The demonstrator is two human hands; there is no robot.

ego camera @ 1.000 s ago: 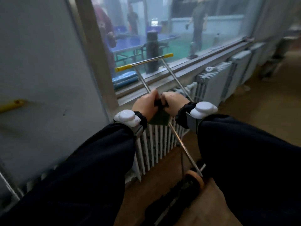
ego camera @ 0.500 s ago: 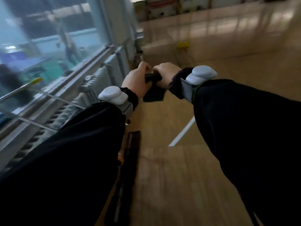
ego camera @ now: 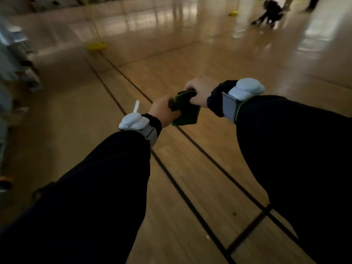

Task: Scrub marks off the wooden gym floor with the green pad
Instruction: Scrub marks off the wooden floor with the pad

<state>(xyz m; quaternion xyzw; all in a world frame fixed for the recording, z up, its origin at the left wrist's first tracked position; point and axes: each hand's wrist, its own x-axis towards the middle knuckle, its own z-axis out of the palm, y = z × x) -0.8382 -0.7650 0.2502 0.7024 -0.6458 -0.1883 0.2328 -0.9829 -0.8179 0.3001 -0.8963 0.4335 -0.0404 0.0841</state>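
Head view, left hand: the left hand (ego camera: 165,111) is curled closed on the near, lower end of the green pad (ego camera: 185,111).
Head view, right hand: the right hand (ego camera: 200,91) is curled closed on the far, upper end of the same pad.
Grip: both hands pinch the pad from two ends, with no gap showing, so the grip looks tight.
Where the pad is: it sits between the two hands, up in the air, well above the wooden floor (ego camera: 209,60). It is not touching the wood.
Why held so: I think two hands keep the soft pad flat and ready, so it can be pressed down hard on a mark.
Below the grip: dark lines (ego camera: 182,130) run across the floor under the hands. They look like painted court lines, not dirt, but I cannot be sure.
Wrists: a pale band (ego camera: 133,120) sits behind the left grip, and another pale band (ego camera: 246,88) sits behind the right grip.
Hidden: the fingers wrap under the pad, so the fingertips do not show. The black sleeves (ego camera: 95,187) cover much of the floor near the body.
Hard to see: the picture is blurry. No clear scuff mark shows. A small yellow thing (ego camera: 96,45) far past the grip is too fuzzy to name.
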